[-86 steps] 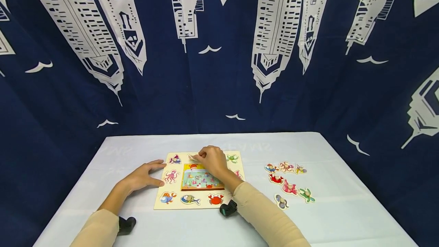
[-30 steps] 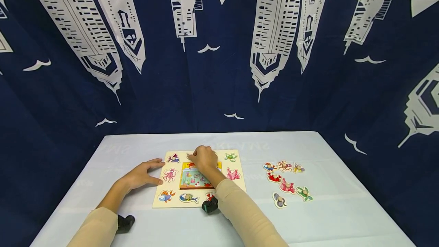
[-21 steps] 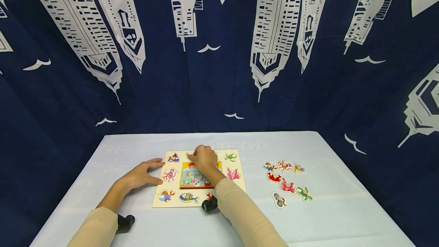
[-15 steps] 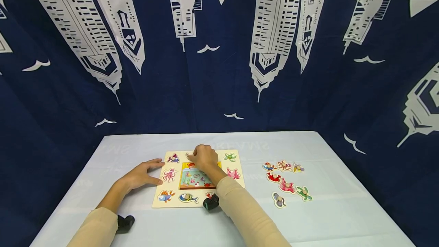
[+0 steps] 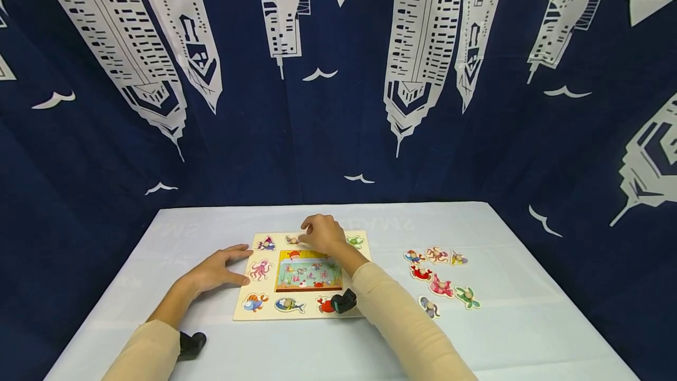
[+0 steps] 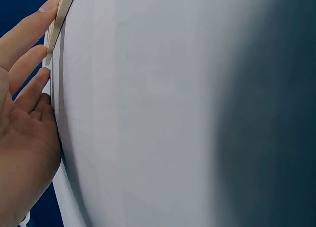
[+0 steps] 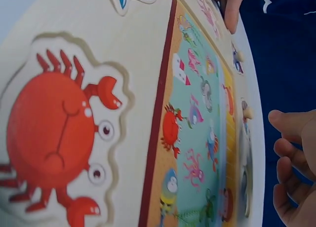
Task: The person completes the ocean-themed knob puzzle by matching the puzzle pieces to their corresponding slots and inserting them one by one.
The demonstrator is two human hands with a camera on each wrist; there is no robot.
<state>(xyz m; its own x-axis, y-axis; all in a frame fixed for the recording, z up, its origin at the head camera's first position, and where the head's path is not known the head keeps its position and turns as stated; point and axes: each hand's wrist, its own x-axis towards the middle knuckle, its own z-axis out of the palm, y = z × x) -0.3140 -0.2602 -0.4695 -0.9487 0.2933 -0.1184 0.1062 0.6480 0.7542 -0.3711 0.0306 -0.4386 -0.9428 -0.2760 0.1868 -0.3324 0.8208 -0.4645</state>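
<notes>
“Board [image 5: 271,312]: where is it?”
“On the table [image 5: 254,351], near six o'clock in the head view.”
“Hands?”
“Left hand [image 5: 215,270] is spread, touching its nine-o'clock edge; right hand [image 5: 324,234] is loosely bent at twelve, just off a knob [image 7: 248,113].”
“Three o'clock?”
“Loose pieces [image 5: 441,286].”

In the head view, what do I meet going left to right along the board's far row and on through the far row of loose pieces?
Purple fish piece, knobbed piece, right hand, green turtle picture, loose blue-and-red piece, loose octopus piece, loose yellow-and-purple piece.
</notes>
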